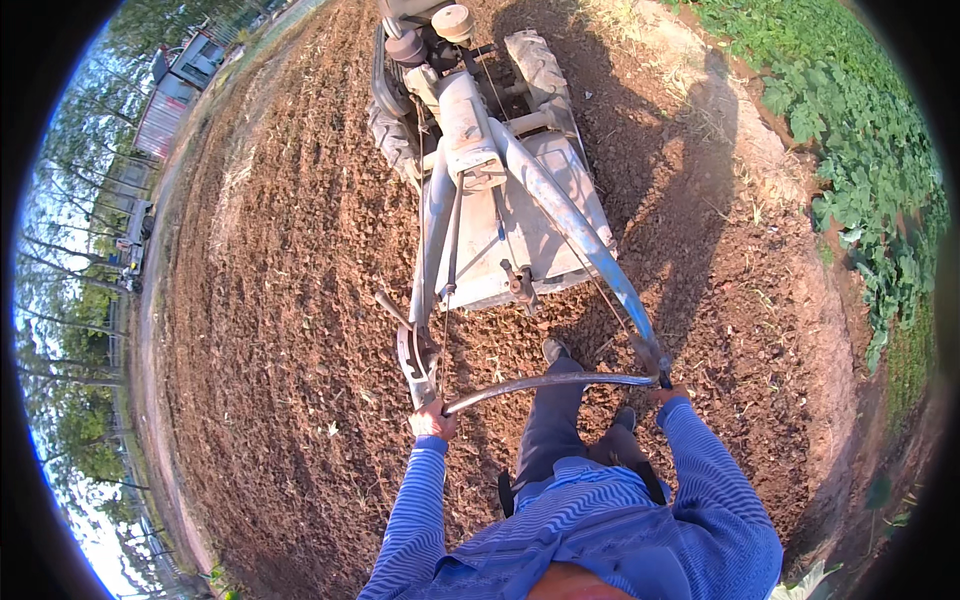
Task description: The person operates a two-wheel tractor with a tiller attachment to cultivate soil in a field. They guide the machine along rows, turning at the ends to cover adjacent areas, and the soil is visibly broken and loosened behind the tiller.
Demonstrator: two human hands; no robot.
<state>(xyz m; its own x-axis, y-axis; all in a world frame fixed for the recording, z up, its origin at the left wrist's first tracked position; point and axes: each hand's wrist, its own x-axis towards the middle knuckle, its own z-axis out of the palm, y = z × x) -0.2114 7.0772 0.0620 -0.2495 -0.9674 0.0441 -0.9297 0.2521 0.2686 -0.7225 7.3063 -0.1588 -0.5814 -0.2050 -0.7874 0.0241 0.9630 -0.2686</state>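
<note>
A walk-behind tiller point(469, 150) stands ahead of me on broken soil, its two long handlebars reaching back to my hands. My left hand point(433, 421) grips the end of the left handlebar point(431, 247), just below a slotted lever bracket point(411, 356). On the end of the blue-painted right handlebar point(592, 240) my right hand point(673, 393) is closed, partly hidden by the sleeve. A curved metal crossbar point(547, 381) joins the two bars in front of my legs. Between the bars, a metal tine cover point(536, 202) hides the blades. Control rods and cables run along the handlebars.
Tilled brown soil point(285, 315) spreads to the left. A pale earth strip point(795, 300) and leafy green plants point(877, 172) border the right side. Far left are a dirt track point(154, 420), trees point(67, 300), a parked vehicle point(136, 244) and a shed point(161, 120). Both lugged wheels flank the tiller's body.
</note>
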